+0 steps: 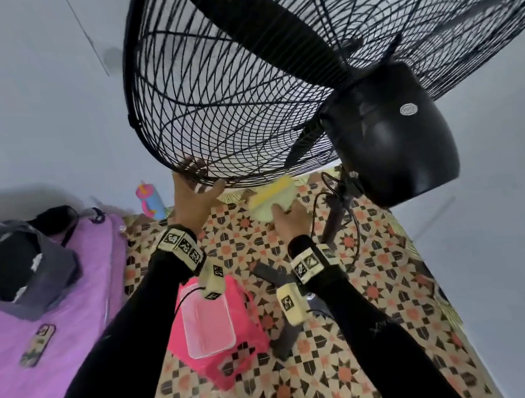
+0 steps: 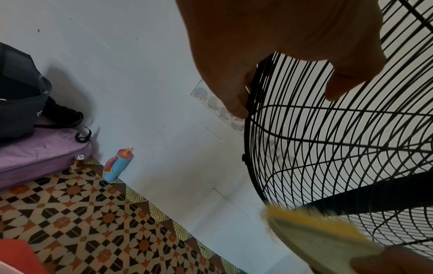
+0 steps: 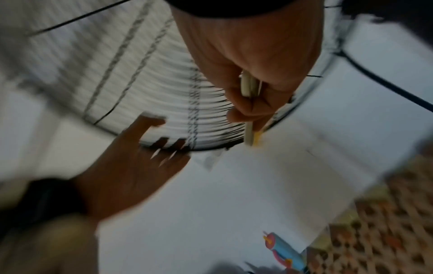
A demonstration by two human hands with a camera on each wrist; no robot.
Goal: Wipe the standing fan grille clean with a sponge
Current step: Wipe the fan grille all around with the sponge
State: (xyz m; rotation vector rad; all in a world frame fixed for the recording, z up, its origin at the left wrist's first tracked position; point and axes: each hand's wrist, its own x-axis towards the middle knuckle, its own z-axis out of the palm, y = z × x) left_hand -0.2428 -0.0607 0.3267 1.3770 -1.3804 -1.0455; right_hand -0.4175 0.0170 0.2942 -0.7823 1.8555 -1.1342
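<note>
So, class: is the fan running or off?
Off. In the head view the blade inside the grille shows sharp and unblurred, and the left hand grips the grille's rim.

Nothing is reading clearly: oval badge (image 1: 408, 109) on the fan motor housing (image 1: 393, 138) is showing only an illegible blur.

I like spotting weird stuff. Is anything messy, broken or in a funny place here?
Nothing looks broken or spilled. Two small oddities: the fan's black cord trails in loose loops over the patterned floor below the fan grille, and a clear tub sits on a pink stool right under the arms. The sponge is blurred.
</note>
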